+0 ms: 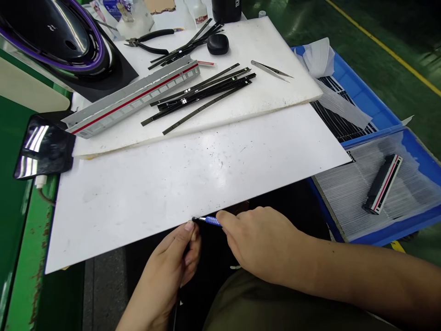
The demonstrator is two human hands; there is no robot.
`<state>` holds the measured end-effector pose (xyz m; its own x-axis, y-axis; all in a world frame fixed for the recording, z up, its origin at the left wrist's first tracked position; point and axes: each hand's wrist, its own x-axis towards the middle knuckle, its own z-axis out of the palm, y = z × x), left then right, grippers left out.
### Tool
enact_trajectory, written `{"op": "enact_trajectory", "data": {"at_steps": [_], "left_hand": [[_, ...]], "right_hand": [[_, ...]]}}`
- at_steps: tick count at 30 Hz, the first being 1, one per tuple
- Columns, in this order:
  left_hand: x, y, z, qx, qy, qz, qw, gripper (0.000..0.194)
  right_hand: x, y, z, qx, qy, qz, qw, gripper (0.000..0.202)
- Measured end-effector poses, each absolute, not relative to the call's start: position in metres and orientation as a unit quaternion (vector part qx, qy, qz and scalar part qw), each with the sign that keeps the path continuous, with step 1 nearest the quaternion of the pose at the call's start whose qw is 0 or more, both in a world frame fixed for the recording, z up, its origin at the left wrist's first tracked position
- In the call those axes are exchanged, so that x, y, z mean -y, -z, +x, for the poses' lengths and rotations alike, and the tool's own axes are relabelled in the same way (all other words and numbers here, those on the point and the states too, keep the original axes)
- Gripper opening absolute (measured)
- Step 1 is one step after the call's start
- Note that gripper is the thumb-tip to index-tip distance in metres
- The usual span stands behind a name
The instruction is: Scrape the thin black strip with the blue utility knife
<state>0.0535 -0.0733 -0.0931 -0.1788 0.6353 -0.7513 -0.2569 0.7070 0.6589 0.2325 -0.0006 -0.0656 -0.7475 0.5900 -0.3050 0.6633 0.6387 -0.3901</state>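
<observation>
Just off the front edge of the white board, my left hand [177, 253] pinches a thin black strip [195, 219] between thumb and fingers. Most of the strip is hidden by the hand. My right hand [262, 239] grips a small tool with a ribbed blue handle [212, 220]. Its narrow metal tip meets the strip's end by my left thumb; the tip's exact shape is too small to tell. Farther back, several loose black strips [206, 92] lie beside a long grey model train car body [138, 99] with a red stripe.
A white foam slab [275, 96] covers the back of the white board [155, 184]. On it lie tweezers [272, 70], cutting pliers [151, 40] and a black case [218, 44]. A phone [46, 147] sits left. Blue crates [382, 230] stand right, one holding a train piece [383, 184].
</observation>
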Motion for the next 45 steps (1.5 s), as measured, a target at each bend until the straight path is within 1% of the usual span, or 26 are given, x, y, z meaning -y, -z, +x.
{"op": "enact_trajectory", "data": {"at_steps": [11,18,20,24,31,39,45], "left_hand": [[0.076,0.098,0.051,-0.675,-0.363,0.157,0.622,0.045],[0.075,0.095,0.051,-0.668,-0.367,0.163,0.626,0.046],[0.075,0.093,0.050,-0.670,-0.362,0.164,0.627,0.046],[0.075,0.094,0.046,-0.669,-0.358,0.182,0.625,0.044],[0.075,0.099,0.041,-0.668,-0.341,0.187,0.634,0.045],[0.075,0.099,0.040,-0.668,-0.327,0.190,0.640,0.049],[0.076,0.097,0.044,-0.675,-0.330,0.192,0.631,0.048]], "right_hand": [[0.004,0.067,0.233,-0.912,0.216,0.342,0.075,0.022],[0.014,0.071,0.230,-0.913,0.195,0.355,0.046,0.044],[0.014,0.072,0.231,-0.910,0.202,0.360,0.041,0.039],[0.008,0.072,0.233,-0.900,0.232,0.367,0.045,0.021],[0.001,0.067,0.234,-0.896,0.260,0.355,0.050,0.023],[-0.007,0.069,0.237,-0.923,0.231,0.305,0.035,0.021],[-0.010,0.068,0.235,-0.924,0.226,0.306,0.044,0.017]]}}
